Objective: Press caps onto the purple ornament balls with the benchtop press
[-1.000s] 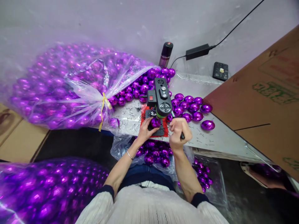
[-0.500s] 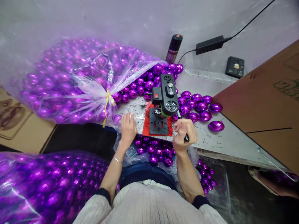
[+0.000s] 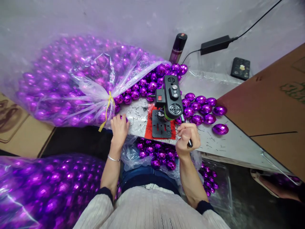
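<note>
My left hand [image 3: 119, 128] rests at the table's front edge, by the tied mouth of a big clear bag of purple baubles [image 3: 71, 79]. Its fingers curl over a purple bauble [image 3: 124, 118] that only partly shows at the fingertips. My right hand [image 3: 188, 135] is closed round the black lever handle [image 3: 190, 143] of a small black drill press [image 3: 169, 98]. The press stands on a black base plate [image 3: 162, 127] over a red mat [image 3: 149, 122]; nothing lies under its bit. An open bag of baubles [image 3: 157, 152] sits in my lap.
Loose purple baubles [image 3: 205, 109] lie right of the press. At the back stand a spray can [image 3: 178, 47], a power adapter [image 3: 215, 44] and a small black device [image 3: 240, 68]. Cardboard [image 3: 269, 105] leans at right. Another bauble bag [image 3: 47, 187] lies lower left. Someone's foot [image 3: 274, 186] shows lower right.
My left hand took the bauble out from under the drill bit and moved left to the bag's mouth. My right hand stayed on the lever, which rose slightly.
</note>
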Motion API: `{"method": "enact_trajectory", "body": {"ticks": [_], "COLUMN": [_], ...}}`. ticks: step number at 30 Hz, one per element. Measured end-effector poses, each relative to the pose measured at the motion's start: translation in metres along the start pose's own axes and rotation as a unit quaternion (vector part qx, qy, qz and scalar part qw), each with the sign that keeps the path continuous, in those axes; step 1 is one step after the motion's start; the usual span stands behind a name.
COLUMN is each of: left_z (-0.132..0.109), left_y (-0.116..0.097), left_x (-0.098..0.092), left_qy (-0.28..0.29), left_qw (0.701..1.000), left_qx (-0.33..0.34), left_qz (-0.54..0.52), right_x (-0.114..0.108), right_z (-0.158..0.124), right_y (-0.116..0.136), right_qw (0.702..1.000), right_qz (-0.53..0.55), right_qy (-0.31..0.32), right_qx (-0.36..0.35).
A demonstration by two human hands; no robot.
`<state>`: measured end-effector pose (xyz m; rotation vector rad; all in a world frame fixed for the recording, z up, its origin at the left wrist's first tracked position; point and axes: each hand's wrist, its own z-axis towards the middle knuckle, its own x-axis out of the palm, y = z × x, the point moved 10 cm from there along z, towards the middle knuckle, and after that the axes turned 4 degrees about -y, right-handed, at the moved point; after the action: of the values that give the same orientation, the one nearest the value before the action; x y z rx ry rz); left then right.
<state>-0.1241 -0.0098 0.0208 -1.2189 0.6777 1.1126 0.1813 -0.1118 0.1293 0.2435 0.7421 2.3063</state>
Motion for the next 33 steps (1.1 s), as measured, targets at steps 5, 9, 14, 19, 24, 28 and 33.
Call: {"method": "enact_trajectory", "body": {"ticks": [5,9,14,19,24,28,33], "left_z": [0.004,-0.022,-0.054,-0.061,-0.059,-0.056,-0.049], "left_y": [-0.003,-0.044,-0.066,-0.059,-0.067,-0.076,-0.095], "left_x": [0.021,0.090,0.119,0.120,0.118,0.113,0.094], "left_qy": [-0.054,0.073,0.141,0.166,0.177,0.149,0.084], "left_qw": [0.895,0.652,0.549,0.606,0.621,0.676,0.802], "left_qx": [-0.136,-0.298,-0.365,-0.349,-0.320,-0.267,-0.098], "left_qz": [-0.422,-0.693,-0.739,-0.695,-0.693,-0.670,-0.583], "right_x": [0.000,0.001,0.002,0.004,0.009,0.009,0.007], "right_z": [0.002,0.003,0.006,0.021,0.036,0.037,0.032], "right_y": [0.004,0.005,0.006,0.012,0.019,0.020,0.019], "right_qw": [1.000,1.000,1.000,1.000,1.000,0.999,0.999], "right_qz": [0.018,0.011,-0.002,-0.009,-0.002,-0.010,-0.007], "right_qy": [-0.002,0.006,0.015,0.010,0.029,0.041,0.044], "right_qx": [-0.007,-0.014,-0.006,0.001,0.003,0.004,-0.001]}}
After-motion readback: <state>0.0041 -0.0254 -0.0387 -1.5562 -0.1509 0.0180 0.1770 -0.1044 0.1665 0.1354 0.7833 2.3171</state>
